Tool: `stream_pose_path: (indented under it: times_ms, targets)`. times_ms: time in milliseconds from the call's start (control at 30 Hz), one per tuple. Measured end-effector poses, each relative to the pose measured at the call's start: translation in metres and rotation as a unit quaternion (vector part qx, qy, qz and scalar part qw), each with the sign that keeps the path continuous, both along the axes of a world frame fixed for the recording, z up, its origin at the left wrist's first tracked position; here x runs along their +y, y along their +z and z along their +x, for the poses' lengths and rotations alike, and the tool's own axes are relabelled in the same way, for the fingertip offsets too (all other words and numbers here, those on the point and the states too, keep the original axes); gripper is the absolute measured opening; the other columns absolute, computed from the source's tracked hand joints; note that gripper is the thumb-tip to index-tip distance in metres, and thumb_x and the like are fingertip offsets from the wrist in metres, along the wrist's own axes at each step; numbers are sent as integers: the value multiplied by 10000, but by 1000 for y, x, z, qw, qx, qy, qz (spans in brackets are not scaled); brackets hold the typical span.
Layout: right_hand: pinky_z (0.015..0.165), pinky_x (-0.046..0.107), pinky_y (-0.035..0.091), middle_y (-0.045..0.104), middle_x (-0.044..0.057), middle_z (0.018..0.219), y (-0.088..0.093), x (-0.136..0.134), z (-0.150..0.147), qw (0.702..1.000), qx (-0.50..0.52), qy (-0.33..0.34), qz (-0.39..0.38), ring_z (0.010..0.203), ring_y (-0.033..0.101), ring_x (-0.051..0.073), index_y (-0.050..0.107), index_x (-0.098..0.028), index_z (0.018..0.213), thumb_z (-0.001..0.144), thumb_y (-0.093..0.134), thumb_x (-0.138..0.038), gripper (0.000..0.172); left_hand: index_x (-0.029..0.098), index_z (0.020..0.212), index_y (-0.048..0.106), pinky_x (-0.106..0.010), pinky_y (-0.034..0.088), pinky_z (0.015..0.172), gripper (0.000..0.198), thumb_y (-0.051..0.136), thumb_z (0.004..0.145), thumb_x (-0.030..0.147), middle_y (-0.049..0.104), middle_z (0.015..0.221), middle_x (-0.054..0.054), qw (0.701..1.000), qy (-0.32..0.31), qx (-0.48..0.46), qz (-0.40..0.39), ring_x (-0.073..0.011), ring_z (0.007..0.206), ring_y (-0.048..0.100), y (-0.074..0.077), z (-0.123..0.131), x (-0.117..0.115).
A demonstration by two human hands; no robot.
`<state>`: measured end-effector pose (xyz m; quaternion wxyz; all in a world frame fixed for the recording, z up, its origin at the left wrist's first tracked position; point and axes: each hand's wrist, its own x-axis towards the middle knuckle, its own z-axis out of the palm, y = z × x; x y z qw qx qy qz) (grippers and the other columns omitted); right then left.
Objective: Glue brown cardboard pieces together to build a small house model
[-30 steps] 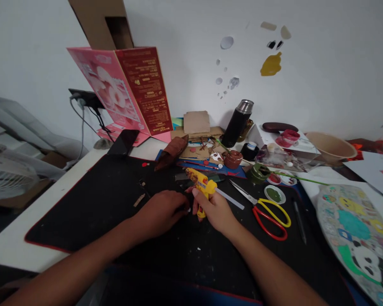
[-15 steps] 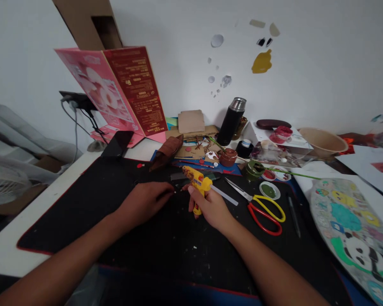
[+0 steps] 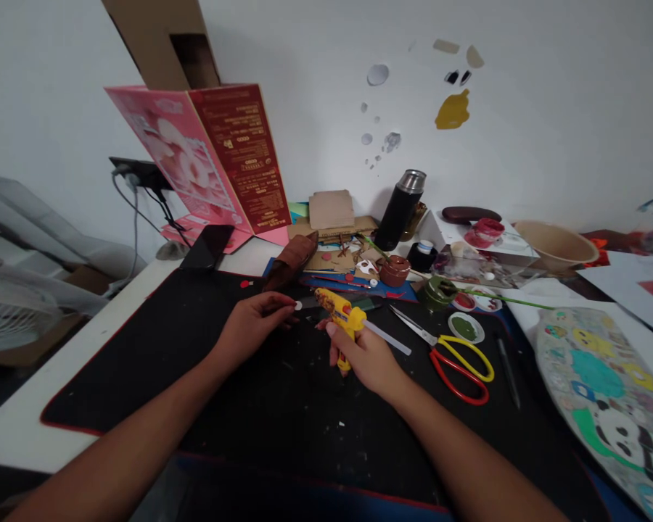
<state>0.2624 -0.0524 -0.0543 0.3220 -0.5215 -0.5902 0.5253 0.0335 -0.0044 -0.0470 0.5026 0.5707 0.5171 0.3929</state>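
My right hand (image 3: 367, 355) is wrapped round the handle of a yellow hot glue gun (image 3: 340, 312), its nozzle pointing up and left. A translucent glue stick (image 3: 392, 339) sticks out of the gun's back. My left hand (image 3: 255, 317) pinches a small white disc (image 3: 298, 305) between thumb and fingertips, a short way left of the nozzle. Both hands are over the black mat (image 3: 239, 428). To the right of the gun lie scissors (image 3: 457, 362) with one yellow and one red handle.
Behind the hands are a brown rolled piece (image 3: 294, 259), cardboard scraps (image 3: 331, 210), paint jars (image 3: 395, 271) and a black flask (image 3: 400, 210). A black pen (image 3: 508, 373) and a painted board (image 3: 604, 384) lie at right. A phone (image 3: 207, 246) rests back left.
My left hand has lifted slightly from the mat and now shows the white disc at its fingertips. The glue gun stays in my right hand. The whole view has shifted slightly.
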Motion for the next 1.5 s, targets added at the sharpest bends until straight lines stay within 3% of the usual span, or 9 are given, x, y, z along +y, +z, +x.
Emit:
stream_pose_path:
  times_ms: [167, 333, 533, 800, 967, 1133, 1233, 1333, 1500]
  targets:
    - [457, 219, 415, 581, 12, 533, 4, -1, -2, 1000, -5, 4, -1, 444, 530, 114, 614, -198, 596, 945, 505, -747, 659, 200, 925, 731, -363, 635, 797, 376, 833, 718, 497, 816, 905, -44, 999, 19, -31, -10, -225, 815, 784, -4, 0, 4]
    - [467, 216, 424, 588, 3, 542, 7, -2, -2, 1000, -3, 9, -3, 448, 525, 111, 578, -208, 607, 934, 527, -733, 620, 199, 877, 708, -354, 615, 780, 337, 826, 713, 469, 797, 854, -37, 999, 22, -31, -4, -219, 791, 773, -10, 2, 7]
    - [472, 233, 442, 608, -1, 569, 5, -2, -1, 1000, 0, 17, -17, 446, 533, 122, 669, -194, 773, 912, 534, -750, 589, 204, 859, 653, -381, 607, 823, 324, 810, 708, 444, 778, 835, -28, 998, 30, -61, -4, -222, 791, 773, -13, 2, 9]
    - [459, 230, 425, 595, -8, 544, 4, -1, -2, 999, -10, 25, -18, 431, 518, 120, 697, -184, 820, 920, 515, -759, 611, 217, 898, 602, -361, 588, 800, 257, 738, 756, 382, 740, 823, -1, 999, 11, -38, 29, -198, 777, 753, -13, 2, 9]
    - [459, 218, 416, 576, -15, 521, 4, -2, -3, 999, -13, 31, -8, 438, 505, 114, 665, -193, 751, 910, 529, -770, 614, 206, 1096, 591, -340, 581, 778, 374, 723, 775, 345, 745, 812, 12, 999, 5, -36, 30, -189, 761, 743, -10, 2, 9]
    - [456, 221, 400, 568, 7, 508, 2, -2, -1, 999, -22, 23, -16, 435, 504, 110, 594, -200, 598, 922, 498, -781, 672, 196, 1021, 687, -322, 562, 700, 227, 609, 867, 342, 733, 805, -12, 995, 31, 62, 67, -184, 698, 704, -7, -4, 10]
    - [455, 226, 403, 584, 3, 524, 2, -2, -1, 999, -14, 18, -27, 430, 506, 115, 637, -197, 675, 928, 501, -769, 640, 212, 1028, 730, -344, 559, 771, 202, 602, 899, 301, 760, 897, -40, 972, 29, 195, 128, -210, 796, 712, -6, -8, 10]
    - [471, 228, 417, 581, 4, 528, 3, -1, -1, 999, -6, 24, -26, 436, 507, 112, 612, -200, 641, 929, 508, -761, 639, 205, 1055, 746, -366, 546, 889, 196, 599, 941, 267, 759, 1068, -75, 929, -26, 310, 200, -241, 977, 713, -5, -7, 10]
    - [469, 226, 419, 587, 1, 543, 7, -2, -1, 999, 4, 23, -23, 437, 500, 106, 596, -200, 636, 930, 527, -747, 625, 187, 1166, 743, -351, 536, 877, 251, 565, 1000, 247, 721, 1156, -96, 856, -112, 448, 233, -255, 1024, 703, -2, 1, 11]
